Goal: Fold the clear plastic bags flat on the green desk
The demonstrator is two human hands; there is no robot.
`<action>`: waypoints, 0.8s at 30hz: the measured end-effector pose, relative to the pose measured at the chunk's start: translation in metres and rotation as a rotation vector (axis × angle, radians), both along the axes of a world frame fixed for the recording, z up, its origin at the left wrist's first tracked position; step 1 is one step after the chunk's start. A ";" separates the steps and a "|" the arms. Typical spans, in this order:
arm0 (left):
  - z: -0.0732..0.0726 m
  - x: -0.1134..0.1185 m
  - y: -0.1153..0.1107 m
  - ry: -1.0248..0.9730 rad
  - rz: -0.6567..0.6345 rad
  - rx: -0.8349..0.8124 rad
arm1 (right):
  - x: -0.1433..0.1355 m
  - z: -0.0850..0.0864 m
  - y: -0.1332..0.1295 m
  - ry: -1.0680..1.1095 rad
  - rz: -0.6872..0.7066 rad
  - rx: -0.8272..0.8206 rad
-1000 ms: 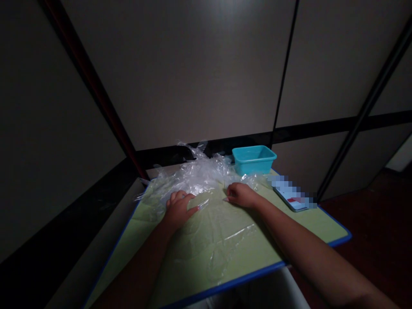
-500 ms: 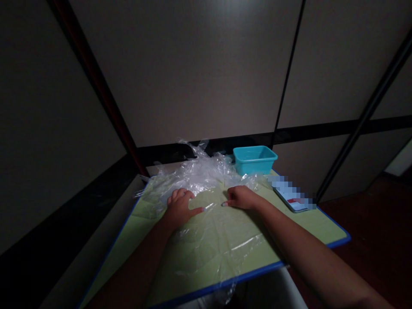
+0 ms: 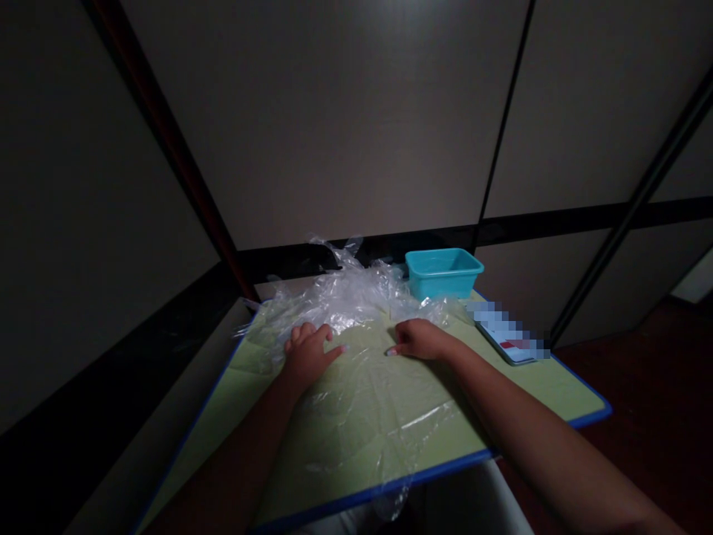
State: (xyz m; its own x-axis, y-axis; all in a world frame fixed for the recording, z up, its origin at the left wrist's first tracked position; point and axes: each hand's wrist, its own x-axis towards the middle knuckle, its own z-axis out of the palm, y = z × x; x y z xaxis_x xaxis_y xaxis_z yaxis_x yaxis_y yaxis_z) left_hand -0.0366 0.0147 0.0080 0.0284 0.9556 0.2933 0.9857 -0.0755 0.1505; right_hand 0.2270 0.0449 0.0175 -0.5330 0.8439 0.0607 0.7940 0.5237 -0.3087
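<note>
A thin sheet of clear plastic film (image 3: 384, 397), perhaps a bag, lies spread over the board and hangs past its front edge. At its far end the film bunches into a crumpled, shiny heap (image 3: 348, 293). My left hand (image 3: 309, 353) rests on the film just in front of this heap, thumb stretched to the right and fingers apart, a little bent. Across from it, my right hand (image 3: 419, 339) lies on the film with its fingers curled under and its thumb pointing left, apart from them. Its fingertips are partly hidden. Nothing shows between thumb and fingers.
The pale green board (image 3: 546, 397) has a blue edge. A turquoise plastic basin (image 3: 443, 275) stands at its back right. Near the right edge lies a phone (image 3: 509, 342), partly blurred out. Cupboard panels (image 3: 356, 126) rise close behind, and another panel stands on the left.
My left hand has drawn back very slightly to the left, its fingers a little more bent. My right hand stays on the film. The view has shifted slightly.
</note>
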 end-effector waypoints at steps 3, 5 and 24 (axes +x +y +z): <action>0.001 0.000 0.000 -0.018 -0.049 0.017 | 0.001 0.000 0.000 0.001 0.005 -0.005; 0.002 0.000 -0.001 -0.027 -0.098 0.032 | 0.001 0.000 0.000 0.001 0.008 -0.007; 0.018 0.006 -0.005 -0.442 -0.352 0.043 | -0.003 0.010 -0.001 0.611 -0.046 0.086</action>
State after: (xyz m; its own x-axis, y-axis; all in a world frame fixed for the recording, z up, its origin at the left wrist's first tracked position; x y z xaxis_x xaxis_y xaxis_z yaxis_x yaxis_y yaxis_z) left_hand -0.0308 0.0098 0.0264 0.2092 0.8976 0.3880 0.7438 -0.4036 0.5328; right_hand 0.2235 0.0435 0.0279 -0.3436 0.8440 0.4118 0.5095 0.5359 -0.6732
